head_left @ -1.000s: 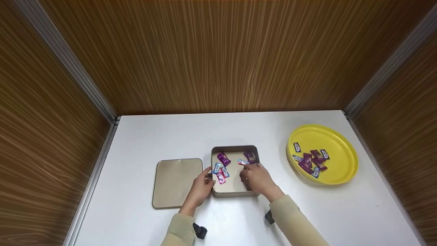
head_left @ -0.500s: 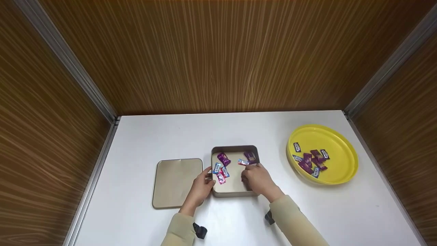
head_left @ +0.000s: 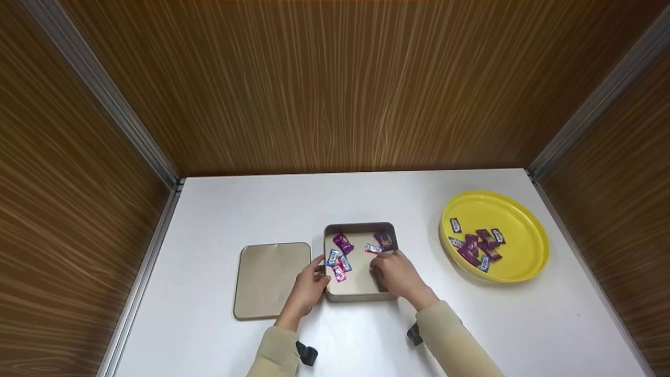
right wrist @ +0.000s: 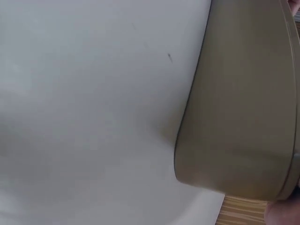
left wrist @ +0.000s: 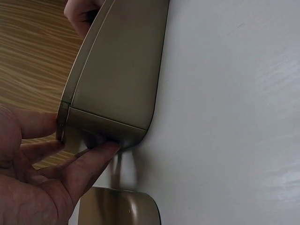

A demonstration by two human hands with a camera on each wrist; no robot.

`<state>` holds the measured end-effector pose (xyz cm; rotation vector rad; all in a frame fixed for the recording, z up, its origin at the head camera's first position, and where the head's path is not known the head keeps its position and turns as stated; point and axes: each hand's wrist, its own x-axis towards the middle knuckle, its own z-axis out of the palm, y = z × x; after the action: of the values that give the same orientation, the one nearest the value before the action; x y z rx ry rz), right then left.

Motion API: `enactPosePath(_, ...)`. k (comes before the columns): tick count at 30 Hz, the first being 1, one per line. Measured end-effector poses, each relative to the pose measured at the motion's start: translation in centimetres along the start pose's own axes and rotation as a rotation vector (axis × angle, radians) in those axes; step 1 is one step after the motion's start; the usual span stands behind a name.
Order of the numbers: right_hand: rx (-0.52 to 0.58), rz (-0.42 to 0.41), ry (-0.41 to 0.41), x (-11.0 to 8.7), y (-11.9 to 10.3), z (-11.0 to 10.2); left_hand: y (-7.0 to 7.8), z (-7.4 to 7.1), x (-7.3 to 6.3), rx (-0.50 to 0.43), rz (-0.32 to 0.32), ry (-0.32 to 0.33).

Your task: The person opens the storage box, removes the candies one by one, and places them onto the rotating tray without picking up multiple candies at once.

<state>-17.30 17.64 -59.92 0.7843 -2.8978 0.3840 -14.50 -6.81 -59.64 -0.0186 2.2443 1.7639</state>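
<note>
An open gold-beige tin box [head_left: 361, 297] stands on the table, with small wrapped candies inside. My left hand [head_left: 308, 289] holds its left wall; in the left wrist view the fingers [left wrist: 89, 164] touch the side and rim. Over the tin's right wall reaches my right hand [head_left: 398, 275], its curled fingers low inside. What lies under those fingertips is hidden. On the tin's left side are a purple candy [head_left: 343, 244], blue-and-white candies [head_left: 333, 257] and a pink candy [head_left: 339, 273]. Near the right hand lie a red-and-blue candy [head_left: 372, 248] and a dark purple candy [head_left: 383, 240].
To the left, the tin's flat lid [head_left: 272, 280] lies on the white table [head_left: 293, 204]. A round yellow tray [head_left: 518, 262] with several purple and blue candies stands at the right. Wood-grain panels [head_left: 335, 89] rise behind and on both sides.
My right hand has shifted very slightly right inside the tin; a reddish bit seen by its fingertips a second ago is now hidden. My left hand and the tin stay put.
</note>
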Motion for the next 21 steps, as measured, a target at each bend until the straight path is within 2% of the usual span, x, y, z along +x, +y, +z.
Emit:
enactPosePath(10,0.202,0.108,-0.024,0.1,-0.5,-1.4,0.1,0.0,0.0,0.003,-0.022,-0.002)
enactPosePath(21,0.307,0.198,0.024,-0.3,-0.7,-3.3,0.2,0.1,0.0,0.016,-0.009,0.001)
